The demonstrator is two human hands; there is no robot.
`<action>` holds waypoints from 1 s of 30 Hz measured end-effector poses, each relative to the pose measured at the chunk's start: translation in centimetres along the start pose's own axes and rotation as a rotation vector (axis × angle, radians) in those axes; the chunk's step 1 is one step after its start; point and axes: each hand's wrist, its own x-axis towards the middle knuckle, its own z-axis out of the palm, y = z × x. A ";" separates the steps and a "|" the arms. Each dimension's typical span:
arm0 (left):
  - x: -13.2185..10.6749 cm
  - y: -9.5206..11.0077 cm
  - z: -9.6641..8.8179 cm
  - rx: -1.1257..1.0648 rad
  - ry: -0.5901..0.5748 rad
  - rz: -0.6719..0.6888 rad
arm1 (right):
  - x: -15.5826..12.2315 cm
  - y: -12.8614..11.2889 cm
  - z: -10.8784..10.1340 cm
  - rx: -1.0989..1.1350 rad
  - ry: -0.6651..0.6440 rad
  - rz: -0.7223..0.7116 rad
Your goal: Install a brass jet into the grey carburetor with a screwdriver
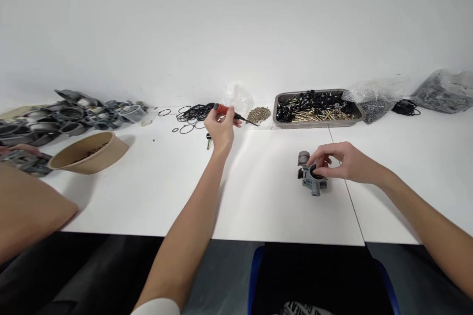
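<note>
Left hand: the left hand (pixel 220 128) is stretched far forward over the table, arm nearly straight, fingers closed around the red handle of a small screwdriver (pixel 231 112) whose dark shaft points right toward a heap of brass bits.
Right hand: the right hand (pixel 342 161) rests nearer the table's front edge, wrist bent inward, fingertips curled down and pinching the top of a grey metal part (pixel 311 175) that sits on the tabletop, just left of a seam between two tabletops.
Surface: a white table (pixel 266 206) made of two slabs butted together, set against a plain white wall (pixel 236 24).
Loose stock: black rubber rings (pixel 190 114) lie scattered just left of the screwdriver hand; a small key-like piece (pixel 209 141) lies beside that wrist; the brass bits (pixel 258 114) form a low pile near the wall.
Tray: a steel tray (pixel 278 117) at the back holds black fittings mixed with brass pins.
Bags: clear plastic bags (pixel 375 98) of small dark pieces sit right of the tray, another grey bag (pixel 443 91) further right.
Bowl: a brown paper bowl (pixel 111 150) at left holds small dark pieces, hard to make out.
Far left: a stack of grey housings (pixel 66 115); another person's arm (pixel 29 211) crosses the corner.
</note>
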 end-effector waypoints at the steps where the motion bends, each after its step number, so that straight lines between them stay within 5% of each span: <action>1: 0.0 -0.1 0.0 -0.002 -0.001 -0.003 | 0.0 0.0 0.0 0.008 0.005 0.001; 21: -0.1 -0.2 0.1 -0.006 0.012 -0.028 | 0.4 1.1 0.2 0.100 -0.023 0.064; 30: -0.7 2.2 0.4 -0.051 0.018 -0.007 | 0.7 2.4 0.1 0.175 0.197 0.121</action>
